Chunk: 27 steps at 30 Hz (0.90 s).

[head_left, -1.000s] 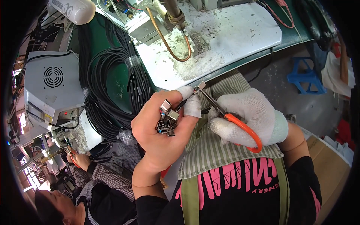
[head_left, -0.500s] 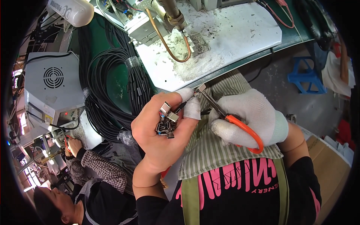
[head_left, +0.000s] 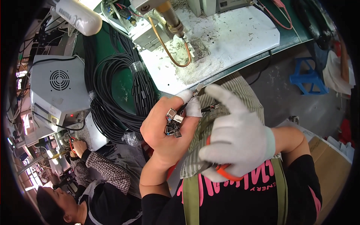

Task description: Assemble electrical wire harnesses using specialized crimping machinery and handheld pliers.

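My left hand [head_left: 157,133] is closed around a bunch of black cable ends with small silver metal plug connectors [head_left: 174,115]. White coverings wrap its thumb and index fingertip, which pinch one cable end whose metal plug [head_left: 197,89] points up and away. My right hand [head_left: 240,133], in a white knit glove, keeps orange-handled pliers [head_left: 228,173] tucked under its curled lower fingers; their jaws are mostly hidden. Its index finger is stretched toward the pinched plug, close to its tip; whether they touch I cannot tell. A further cable end [head_left: 210,108] with bare metal sticks out between the hands.
Beyond my hands is a white machine plate [head_left: 240,33] strewn with scraps, with a bent copper tube [head_left: 170,58] above it. Coiled black cables [head_left: 112,75] and a grey vented box [head_left: 56,97] lie left. A co-worker [head_left: 108,187] sits lower left; a blue stool [head_left: 309,77] stands right.
The pliers' jaws have left the plug and the tool has swung down into my right palm. My right index finger now reaches to the plug. My left hand keeps its bunch.
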{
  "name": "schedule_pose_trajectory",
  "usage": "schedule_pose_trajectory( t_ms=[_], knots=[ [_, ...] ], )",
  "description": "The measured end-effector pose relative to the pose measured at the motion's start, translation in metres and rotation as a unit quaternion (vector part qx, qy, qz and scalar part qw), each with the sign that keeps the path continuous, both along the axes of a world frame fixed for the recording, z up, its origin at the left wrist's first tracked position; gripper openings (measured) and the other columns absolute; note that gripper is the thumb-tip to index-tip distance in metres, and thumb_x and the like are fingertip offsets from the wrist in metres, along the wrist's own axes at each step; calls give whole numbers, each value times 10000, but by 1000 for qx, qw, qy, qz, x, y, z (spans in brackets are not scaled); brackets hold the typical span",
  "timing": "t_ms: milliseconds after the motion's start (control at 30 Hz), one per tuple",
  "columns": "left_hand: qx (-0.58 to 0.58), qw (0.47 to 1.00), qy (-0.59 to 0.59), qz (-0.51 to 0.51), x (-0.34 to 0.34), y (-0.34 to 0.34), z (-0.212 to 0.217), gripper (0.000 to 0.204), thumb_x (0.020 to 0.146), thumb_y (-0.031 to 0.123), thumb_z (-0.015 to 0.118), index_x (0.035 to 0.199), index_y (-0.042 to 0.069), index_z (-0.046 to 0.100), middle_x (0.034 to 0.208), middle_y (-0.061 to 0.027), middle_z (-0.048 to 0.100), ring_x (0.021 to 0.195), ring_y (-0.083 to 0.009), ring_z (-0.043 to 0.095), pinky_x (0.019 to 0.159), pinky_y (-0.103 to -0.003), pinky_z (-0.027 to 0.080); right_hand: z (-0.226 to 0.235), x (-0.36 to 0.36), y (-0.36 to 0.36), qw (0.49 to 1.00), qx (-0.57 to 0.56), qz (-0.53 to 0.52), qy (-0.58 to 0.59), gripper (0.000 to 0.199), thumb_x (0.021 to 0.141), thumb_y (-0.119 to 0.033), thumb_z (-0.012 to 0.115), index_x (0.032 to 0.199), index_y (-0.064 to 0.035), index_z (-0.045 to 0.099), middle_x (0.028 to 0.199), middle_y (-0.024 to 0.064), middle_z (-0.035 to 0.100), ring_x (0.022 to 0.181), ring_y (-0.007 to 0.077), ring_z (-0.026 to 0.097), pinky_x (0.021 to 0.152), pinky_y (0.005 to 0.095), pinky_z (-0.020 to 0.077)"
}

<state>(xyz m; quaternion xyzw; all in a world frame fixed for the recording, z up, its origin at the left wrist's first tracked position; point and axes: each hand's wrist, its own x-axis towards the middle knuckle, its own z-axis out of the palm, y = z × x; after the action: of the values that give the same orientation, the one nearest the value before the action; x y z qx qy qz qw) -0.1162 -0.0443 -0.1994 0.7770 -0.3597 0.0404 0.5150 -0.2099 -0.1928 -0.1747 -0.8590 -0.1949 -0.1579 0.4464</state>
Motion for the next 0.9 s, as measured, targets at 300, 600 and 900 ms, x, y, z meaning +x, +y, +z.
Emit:
schedule_pose_trajectory(
  t_ms=[300, 600, 900],
  knots=[
    [2, 999, -41, 29, -5, -2, -2, 271, 635, -48, 723, 872, -4, 599, 607, -51, 519, 496, -117, 511, 480, -212, 401, -8, 3, 11, 996, 63, 31, -57, 190, 639, -213, 737, 686, -111, 584, 495, -31, 415, 445, 157, 460, 1022, 616, 300],
    [-50, 998, 24, 37, -4, 1, -5, 230, 678, -60, 711, 871, -21, 593, 648, -30, 528, 550, -70, 469, 514, -188, 371, -7, 1, -11, 958, 282, 22, 40, 118, 699, -139, 686, 702, -78, 585, 515, -38, 474, 465, 135, 497, 894, 455, 439],
    [-87, 991, 95, 43, -6, 6, 10, 232, 708, -82, 693, 926, -36, 631, 681, -3, 520, 590, -48, 445, 537, -181, 342, 32, 5, -25, 818, 388, -148, 398, 139, 783, -82, 522, 781, 44, 581, 576, 59, 581, 526, 111, 554, 632, 261, 482]
  ],
)
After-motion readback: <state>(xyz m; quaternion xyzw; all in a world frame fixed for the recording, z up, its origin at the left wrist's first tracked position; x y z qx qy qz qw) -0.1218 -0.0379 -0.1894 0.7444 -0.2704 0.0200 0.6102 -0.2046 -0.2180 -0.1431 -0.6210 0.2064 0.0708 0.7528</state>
